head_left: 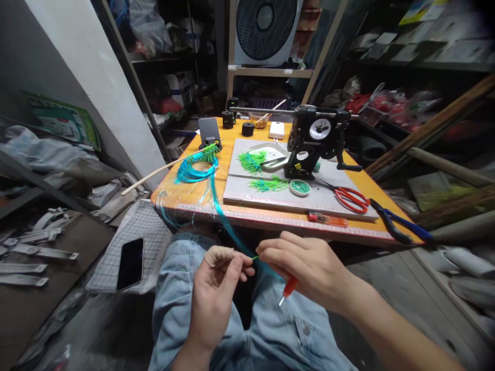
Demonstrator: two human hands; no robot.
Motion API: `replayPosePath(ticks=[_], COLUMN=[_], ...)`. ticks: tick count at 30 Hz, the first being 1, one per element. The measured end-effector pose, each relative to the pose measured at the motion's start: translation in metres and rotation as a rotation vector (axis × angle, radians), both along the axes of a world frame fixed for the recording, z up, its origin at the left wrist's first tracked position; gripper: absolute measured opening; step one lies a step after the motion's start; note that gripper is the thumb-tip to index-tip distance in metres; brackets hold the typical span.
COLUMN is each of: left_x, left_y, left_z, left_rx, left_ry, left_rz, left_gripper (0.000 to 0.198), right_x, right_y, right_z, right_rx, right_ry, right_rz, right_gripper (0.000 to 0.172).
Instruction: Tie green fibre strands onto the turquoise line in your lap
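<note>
Above my lap, my left hand (218, 291) is closed, thumb and index finger pinching a short, thin green strand (254, 257). A beige wrap covers its index finger. Facing it, my right hand (303, 263) has its fingertips at the other end of the strand. A small red-handled tool (290, 286) with a metal tip is tucked in the right palm, pointing down; its exact kind is hidden. Behind both hands hangs a bundle of teal strands (226, 221), running down from a teal coil (197, 169) on the table.
On the table (181, 196) a board carries green bristly bundles (251, 161), a dish of green beads (300, 187), a black cranked machine (309, 139) and red-handled scissors (351, 200). Blue-handled pliers (400, 221) and a red cutter (327, 219) lie near the edge. A phone (130, 263) rests at left.
</note>
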State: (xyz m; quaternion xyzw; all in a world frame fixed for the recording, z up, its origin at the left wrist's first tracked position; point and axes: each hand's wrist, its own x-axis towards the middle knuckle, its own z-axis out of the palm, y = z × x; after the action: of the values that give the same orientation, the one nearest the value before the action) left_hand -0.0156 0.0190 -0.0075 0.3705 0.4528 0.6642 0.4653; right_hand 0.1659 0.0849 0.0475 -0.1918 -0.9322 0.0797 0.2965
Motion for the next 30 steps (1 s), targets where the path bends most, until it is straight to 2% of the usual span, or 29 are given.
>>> replayPosePath(ticks=[3,7,10,13,16,19,21,23,25,28,30], left_x=[0.003,0.007,0.012,0.016,0.021,0.027,0.030,0.031,0.030,0.027,0.027], left_y=[-0.004,-0.008,-0.009,-0.011,-0.012,-0.013,-0.014,-0.014,-0.015,-0.015,-0.015], left_z=[0.005,0.004,0.001,0.000,-0.001,-0.005,-0.007,-0.008,-0.008,-0.007,-0.007], left_rx=[-0.003,-0.030,-0.048,-0.035,0.005,0.028,0.038,0.037,0.013,-0.054,-0.083], left_ry=[0.066,0.060,0.036,0.018,0.004,0.047,0.088,0.110,0.102,0.075,0.071], left_rz=[-0.008,-0.040,-0.005,0.077,0.095,0.018,-0.034,-0.055,-0.041,-0.024,-0.046], left_gripper=[0.013,0.012,0.013,0.010,0.008,0.005,0.004,0.003,0.002,0.004,0.003], right_x=[-0.001,0.000,0.001,-0.003,-0.015,-0.027,-0.033,-0.034,-0.031,-0.020,-0.013], right_y=[-0.014,-0.023,-0.033,-0.049,-0.063,-0.069,-0.069,-0.068,-0.067,-0.065,-0.064], right_z=[0.004,0.007,-0.006,-0.028,-0.047,-0.059,-0.063,-0.067,-0.070,-0.068,-0.061], right_rx=[0.083,0.242,0.197,-0.015,-0.414,-0.844,-1.044,-1.143,-1.171,-1.137,-1.053], right_ry=[-0.072,-0.156,-0.076,0.221,0.492,0.782,0.978,1.094,1.145,1.176,1.106], right_rz=[-0.026,-0.049,-0.102,-0.269,-0.417,-0.410,-0.384,-0.372,-0.381,-0.390,-0.376], right_gripper=[0.024,0.031,0.027,0.024,0.015,0.013,0.010,0.008,0.012,0.009,0.005])
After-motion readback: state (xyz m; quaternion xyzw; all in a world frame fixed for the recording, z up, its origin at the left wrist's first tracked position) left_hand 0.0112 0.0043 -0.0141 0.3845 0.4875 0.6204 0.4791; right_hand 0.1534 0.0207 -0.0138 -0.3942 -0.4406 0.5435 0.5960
